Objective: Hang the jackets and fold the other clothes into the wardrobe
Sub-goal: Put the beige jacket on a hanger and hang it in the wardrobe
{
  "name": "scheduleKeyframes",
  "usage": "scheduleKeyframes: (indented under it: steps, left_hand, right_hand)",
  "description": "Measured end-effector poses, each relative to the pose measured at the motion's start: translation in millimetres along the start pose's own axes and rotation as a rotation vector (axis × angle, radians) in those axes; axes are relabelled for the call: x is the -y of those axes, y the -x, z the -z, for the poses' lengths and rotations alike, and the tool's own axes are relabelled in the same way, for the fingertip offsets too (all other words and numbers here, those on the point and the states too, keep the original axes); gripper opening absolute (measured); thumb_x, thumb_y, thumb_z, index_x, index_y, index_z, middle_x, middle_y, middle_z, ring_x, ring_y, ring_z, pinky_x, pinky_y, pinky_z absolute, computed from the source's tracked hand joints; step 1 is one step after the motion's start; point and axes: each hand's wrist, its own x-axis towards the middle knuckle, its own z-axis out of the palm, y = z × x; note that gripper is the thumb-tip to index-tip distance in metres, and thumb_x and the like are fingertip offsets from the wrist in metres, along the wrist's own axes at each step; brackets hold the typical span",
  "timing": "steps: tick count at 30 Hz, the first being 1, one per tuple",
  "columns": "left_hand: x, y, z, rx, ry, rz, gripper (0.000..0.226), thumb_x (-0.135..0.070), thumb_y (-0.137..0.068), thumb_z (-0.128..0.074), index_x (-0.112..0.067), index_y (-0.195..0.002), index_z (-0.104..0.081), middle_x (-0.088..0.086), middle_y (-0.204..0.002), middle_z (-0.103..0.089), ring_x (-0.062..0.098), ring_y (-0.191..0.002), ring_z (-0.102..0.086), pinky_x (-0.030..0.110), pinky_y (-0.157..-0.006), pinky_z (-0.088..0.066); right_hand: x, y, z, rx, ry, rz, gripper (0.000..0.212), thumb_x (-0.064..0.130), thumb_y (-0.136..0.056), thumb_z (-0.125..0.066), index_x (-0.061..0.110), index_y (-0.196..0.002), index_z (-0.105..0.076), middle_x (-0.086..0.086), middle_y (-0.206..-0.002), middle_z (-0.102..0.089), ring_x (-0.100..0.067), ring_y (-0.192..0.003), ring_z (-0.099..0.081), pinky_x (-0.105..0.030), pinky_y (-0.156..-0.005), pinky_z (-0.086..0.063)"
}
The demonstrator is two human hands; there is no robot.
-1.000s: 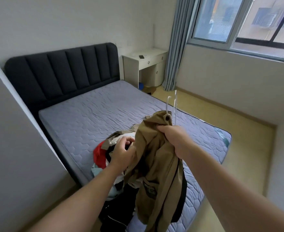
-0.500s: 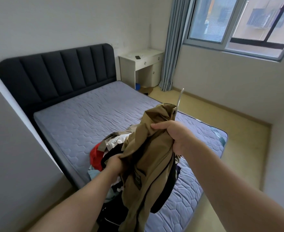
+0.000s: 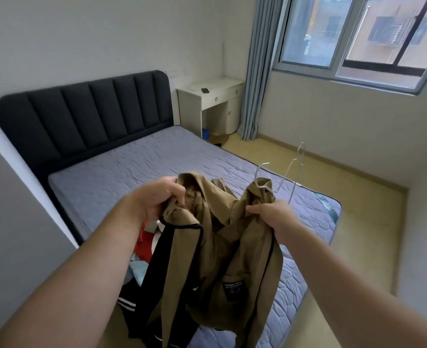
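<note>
The jacket [image 3: 220, 247] hangs spread between both fists, over the bed [image 3: 132, 172], its length dropping straight down from them. The left hand [image 3: 157, 199] is clenched on the collar side. The right hand [image 3: 275, 214] is closed round the other shoulder, and seemingly the hanger [image 3: 290, 169] too. Its wire pokes up and away beyond that fist, one end tucked into the cloth just above it. I'd guess the free end must cross toward the left hand. More clothes [image 3: 143, 244] lie heaped below the left wrist.

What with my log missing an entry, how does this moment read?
left hand: grips khaki fabric jacket | right hand: grips jacket, white wire hanger
</note>
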Motion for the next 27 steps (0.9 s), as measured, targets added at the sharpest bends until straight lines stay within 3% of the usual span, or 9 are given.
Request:
scheduleKeyframes:
  steps: [2, 5, 9, 14, 17, 21, 23, 25, 27]
  left_hand:
    - [-3, 3, 0, 0.103, 0.138, -0.019, 0.033, 0.007, -0.059, -0.054, -0.002, -0.087, -0.070, 0.021, -0.085, -0.065, 0.031, -0.074, -0.067, 0.036, -0.063, -0.059]
    - [10, 0, -9, 0.060, 0.349, -0.015, 0.038, 0.005, -0.073, -0.052, 0.006, -0.108, -0.065, 0.023, -0.097, -0.069, 0.032, -0.087, -0.070, 0.037, -0.081, -0.060]
    - [31, -8, -18, -0.020, 0.613, -0.053, 0.056, 0.004, -0.080, -0.045, 0.012, -0.135, -0.049, 0.028, -0.127, -0.055, 0.038, -0.123, -0.055, 0.043, -0.112, -0.042]
    - [38, -6, -32, -0.042, 0.529, 0.034, 0.036, -0.003, -0.076, -0.050, 0.005, -0.104, -0.072, 0.023, -0.099, -0.071, 0.032, -0.088, -0.072, 0.038, -0.079, -0.061]
    - [37, -6, -33, -0.089, 0.395, 0.016, 0.035, -0.010, -0.088, -0.045, -0.002, -0.094, -0.079, 0.022, -0.104, -0.072, 0.031, -0.092, -0.072, 0.038, -0.081, -0.060]
    - [27, -7, -39, -0.199, 0.165, -0.103, 0.026, -0.022, -0.095, -0.060, -0.003, -0.092, -0.077, 0.023, -0.099, -0.072, 0.032, -0.087, -0.072, 0.038, -0.075, -0.059]
    - [18, -7, -45, -0.286, 0.151, -0.115, 0.034, -0.033, -0.088, -0.072, -0.001, -0.095, -0.076, 0.023, -0.096, -0.073, 0.034, -0.084, -0.072, 0.042, -0.074, -0.060]
    - [10, -9, -51, -0.344, 0.141, -0.084, 0.047, -0.042, -0.078, -0.079, 0.001, -0.098, -0.076, 0.023, -0.098, -0.074, 0.038, -0.090, -0.072, 0.049, -0.086, -0.059]
    - [2, -7, -59, -0.271, 0.054, -0.075, 0.046, -0.042, -0.076, -0.079, -0.002, -0.098, -0.077, 0.021, -0.100, -0.074, 0.038, -0.094, -0.072, 0.048, -0.088, -0.058]
  right_hand:
    - [-5, -4, -3, -0.004, 0.046, -0.017, 0.028, 0.022, -0.075, -0.086, 0.010, -0.094, -0.069, -0.012, -0.085, -0.074, -0.029, -0.079, -0.072, -0.043, -0.075, -0.062]
    - [-13, -9, -10, 0.010, 0.068, -0.023, 0.028, 0.019, -0.076, -0.085, 0.009, -0.097, -0.070, -0.012, -0.083, -0.075, -0.030, -0.077, -0.073, -0.046, -0.077, -0.062]
    - [-21, -13, -21, 0.052, 0.114, -0.015, 0.035, 0.022, -0.074, -0.086, 0.010, -0.101, -0.067, -0.010, -0.085, -0.075, -0.027, -0.078, -0.073, -0.044, -0.076, -0.062]
    - [-24, -16, -32, 0.037, 0.214, 0.053, 0.042, 0.031, -0.075, -0.085, 0.015, -0.106, -0.061, -0.004, -0.093, -0.068, -0.020, -0.085, -0.066, -0.033, -0.070, -0.055]
    - [-21, -17, -31, -0.017, 0.239, 0.093, 0.037, 0.030, -0.072, -0.087, 0.021, -0.093, -0.058, -0.002, -0.092, -0.065, -0.022, -0.090, -0.064, -0.038, -0.077, -0.054]
    - [-14, -10, -30, -0.056, 0.270, 0.173, 0.087, 0.033, -0.061, -0.093, 0.024, -0.135, -0.049, -0.005, -0.125, -0.058, -0.029, -0.119, -0.054, -0.049, -0.102, -0.047]
    - [-5, -3, -31, 0.020, 0.239, 0.288, 0.102, 0.033, -0.058, -0.095, 0.035, -0.144, -0.041, 0.000, -0.139, -0.050, -0.024, -0.130, -0.047, -0.049, -0.108, -0.043]
    - [3, 3, -36, 0.176, 0.239, 0.356, 0.106, 0.030, -0.057, -0.096, 0.042, -0.145, -0.038, 0.005, -0.145, -0.045, -0.019, -0.133, -0.044, -0.046, -0.111, -0.042]
    - [8, 6, -44, 0.280, 0.227, 0.385, 0.098, 0.019, -0.060, -0.091, 0.038, -0.143, -0.044, 0.005, -0.134, -0.058, -0.013, -0.121, -0.056, -0.040, -0.099, -0.053]
